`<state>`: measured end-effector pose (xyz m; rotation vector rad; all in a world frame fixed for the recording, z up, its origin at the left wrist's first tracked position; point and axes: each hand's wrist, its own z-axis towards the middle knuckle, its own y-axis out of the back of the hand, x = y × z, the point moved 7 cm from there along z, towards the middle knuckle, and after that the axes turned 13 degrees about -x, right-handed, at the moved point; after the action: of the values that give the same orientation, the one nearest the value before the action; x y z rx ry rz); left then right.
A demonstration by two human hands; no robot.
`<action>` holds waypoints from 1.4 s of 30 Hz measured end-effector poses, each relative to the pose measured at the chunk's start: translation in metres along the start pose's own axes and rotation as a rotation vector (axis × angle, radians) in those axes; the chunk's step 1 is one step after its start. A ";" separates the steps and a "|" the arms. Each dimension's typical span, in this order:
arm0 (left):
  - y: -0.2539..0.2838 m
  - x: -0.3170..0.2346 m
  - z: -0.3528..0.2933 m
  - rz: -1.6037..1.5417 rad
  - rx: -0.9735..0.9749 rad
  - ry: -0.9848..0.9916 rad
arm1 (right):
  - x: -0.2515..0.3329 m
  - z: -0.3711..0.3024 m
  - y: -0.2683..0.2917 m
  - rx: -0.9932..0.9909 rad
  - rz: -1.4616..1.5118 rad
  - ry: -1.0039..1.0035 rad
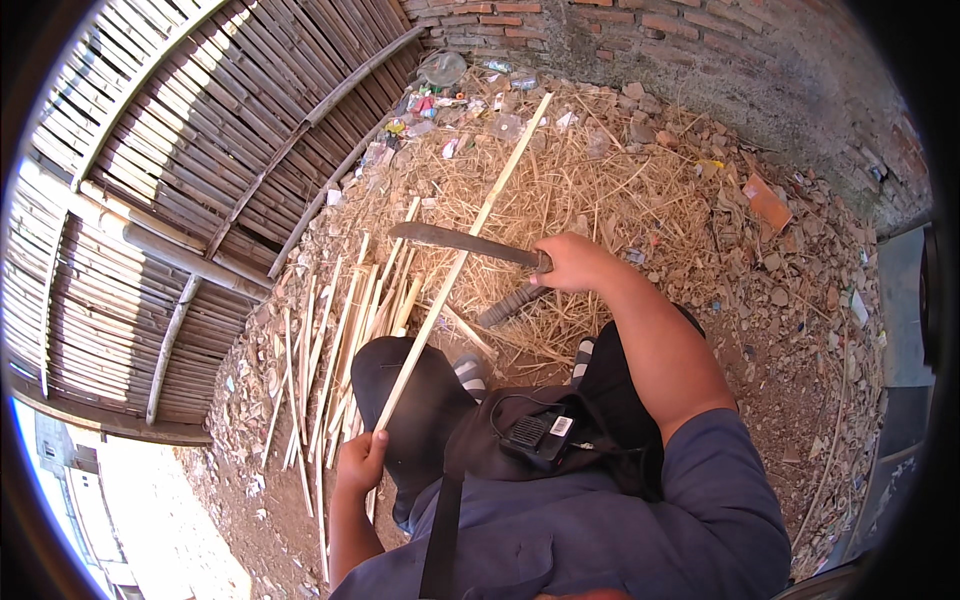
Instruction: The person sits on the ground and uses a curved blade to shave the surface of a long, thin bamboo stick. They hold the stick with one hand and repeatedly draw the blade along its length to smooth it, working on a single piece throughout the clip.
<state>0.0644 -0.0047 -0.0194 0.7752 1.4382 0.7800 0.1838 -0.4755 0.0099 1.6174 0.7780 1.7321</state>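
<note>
My left hand [360, 462] is closed round the near end of a long pale bamboo strip [493, 197], which slants up and away across my left thigh. My right hand [574, 262] grips a machete [460, 241] by its handle, the blade pointing left. The dark blade crosses the strip around its middle; I cannot tell whether the two touch. Below my right hand, a dark ribbed, rod-like object [513, 304] lies on the straw. More split bamboo strips [345, 335] are heaped on the ground beside my left leg.
Straw and shavings [600, 190] cover the ground ahead, with litter and rubble around them. A bamboo slat wall [200, 150] stands at left, a brick wall [750, 60] at the back. A small black device [540, 435] with a cable rests at my waist.
</note>
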 end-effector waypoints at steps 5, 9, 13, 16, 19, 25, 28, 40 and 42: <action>0.000 -0.004 0.002 -0.004 -0.002 -0.018 | -0.001 -0.001 0.005 -0.013 0.012 0.014; 0.001 -0.004 0.001 -0.013 0.001 -0.019 | 0.000 -0.002 0.006 0.026 -0.001 -0.019; 0.001 -0.006 0.001 -0.017 0.003 -0.020 | -0.001 -0.001 0.003 0.023 0.008 -0.019; 0.002 -0.006 0.002 -0.014 0.007 -0.025 | -0.004 -0.001 0.002 0.014 -0.003 0.022; 0.000 -0.001 0.001 -0.039 0.018 0.002 | -0.002 -0.001 0.004 0.030 0.007 0.019; 0.003 -0.002 0.004 0.005 0.072 0.040 | -0.023 0.005 0.014 -0.018 -0.053 -0.118; 0.004 -0.009 0.003 0.011 0.071 0.041 | -0.021 0.007 0.012 -0.074 -0.046 -0.043; 0.002 -0.001 0.003 0.025 0.020 -0.015 | -0.015 0.007 0.009 -0.034 -0.056 -0.037; 0.003 -0.005 0.003 0.047 0.009 -0.023 | -0.028 0.010 0.024 -0.123 -0.034 -0.115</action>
<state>0.0675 -0.0077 -0.0140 0.8252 1.4078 0.7983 0.1939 -0.5122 0.0116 1.5958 0.6287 1.6158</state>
